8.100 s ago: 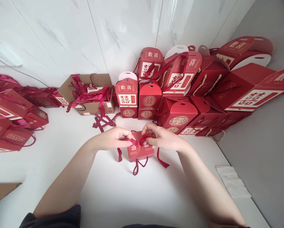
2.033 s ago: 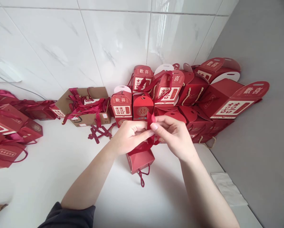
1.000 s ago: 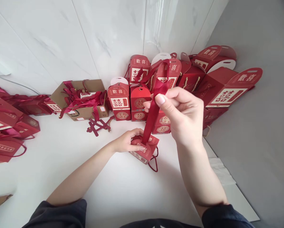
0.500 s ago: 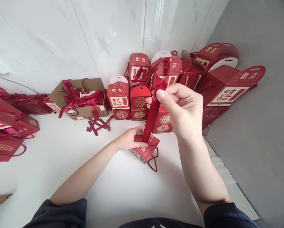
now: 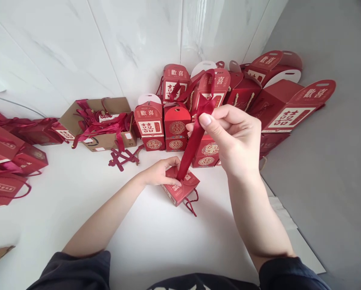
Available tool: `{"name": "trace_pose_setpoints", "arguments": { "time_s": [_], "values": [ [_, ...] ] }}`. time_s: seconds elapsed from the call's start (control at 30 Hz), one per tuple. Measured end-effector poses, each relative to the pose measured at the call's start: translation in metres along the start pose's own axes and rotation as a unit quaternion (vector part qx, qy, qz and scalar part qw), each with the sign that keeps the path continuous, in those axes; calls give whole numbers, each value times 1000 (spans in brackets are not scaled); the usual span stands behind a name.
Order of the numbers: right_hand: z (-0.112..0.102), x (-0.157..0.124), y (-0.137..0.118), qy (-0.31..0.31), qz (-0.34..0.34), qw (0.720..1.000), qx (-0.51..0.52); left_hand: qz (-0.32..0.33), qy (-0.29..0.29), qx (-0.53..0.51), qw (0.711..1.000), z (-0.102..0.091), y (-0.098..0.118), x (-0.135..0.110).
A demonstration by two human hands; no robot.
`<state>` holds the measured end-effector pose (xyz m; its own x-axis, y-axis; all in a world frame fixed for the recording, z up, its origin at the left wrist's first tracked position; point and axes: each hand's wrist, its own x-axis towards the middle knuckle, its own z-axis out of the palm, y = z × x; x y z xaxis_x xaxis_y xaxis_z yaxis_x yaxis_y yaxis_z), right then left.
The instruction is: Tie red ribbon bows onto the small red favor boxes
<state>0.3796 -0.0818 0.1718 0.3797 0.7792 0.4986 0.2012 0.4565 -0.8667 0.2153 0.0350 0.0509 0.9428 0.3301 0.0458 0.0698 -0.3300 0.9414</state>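
A red satin ribbon (image 5: 190,151) rises at a slant from the top of a small red gift box (image 5: 187,186). My right hand (image 5: 239,141) is closed on the ribbon, pinching it between thumb and fingers well above the box, with its upper part looped over at the top. On the box's far left side rests my left hand (image 5: 160,172), gripping it with the thumb on the top by the ribbon's base and the fingers partly hidden behind. A twisted dark red cord handle (image 5: 192,203) hangs from the box's right side onto the white table.
An open cardboard box (image 5: 114,141) full of ribbons stands at the back, with dark red cut-out pieces (image 5: 121,158) before it. Several red gift boxes (image 5: 150,125) line the wall; larger ones (image 5: 291,108) stand right and more (image 5: 8,145) left. A grey wall (image 5: 328,181) bounds the right.
The view has shifted slightly. The gift box has turned a little under my left hand, and the ribbon stays stretched up in my right hand.
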Motion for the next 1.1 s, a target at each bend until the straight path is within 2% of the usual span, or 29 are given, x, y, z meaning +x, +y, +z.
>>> {"name": "trace_pose_setpoints", "arguments": {
  "time_s": [0.2, 0.33, 0.5, 0.6, 0.7, 0.83, 0.93, 1.1],
  "values": [
    [2, 1, 5, 33, -27, 999, 7, 15, -4, -26, 1000, 0, -7, 0],
    [1, 1, 6, 27, -64, 998, 10, 54, -9, 0, 998, -2, -6, 2],
    [-2, -4, -1, 36, -105, 994, -1, 63, -10, -6, 998, -3, -6, 3],
    [-3, -11, -9, 27, -109, 994, -9, 49, -40, -20, 998, -7, -3, 2],
    [0, -18, -17, -9, -107, 994, -10, 17, -75, -6, 997, -11, 4, 1],
    [6, -18, -20, -10, -134, 991, -16, -13, -63, 19, 998, -13, 9, -2],
    [10, -4, -7, -5, -119, 993, -3, -17, -56, 15, 998, -11, 5, -5],
    [14, 27, 38, -1, -24, 999, 33, -16, -33, -2, 999, -6, -3, -8]
  ]
}}
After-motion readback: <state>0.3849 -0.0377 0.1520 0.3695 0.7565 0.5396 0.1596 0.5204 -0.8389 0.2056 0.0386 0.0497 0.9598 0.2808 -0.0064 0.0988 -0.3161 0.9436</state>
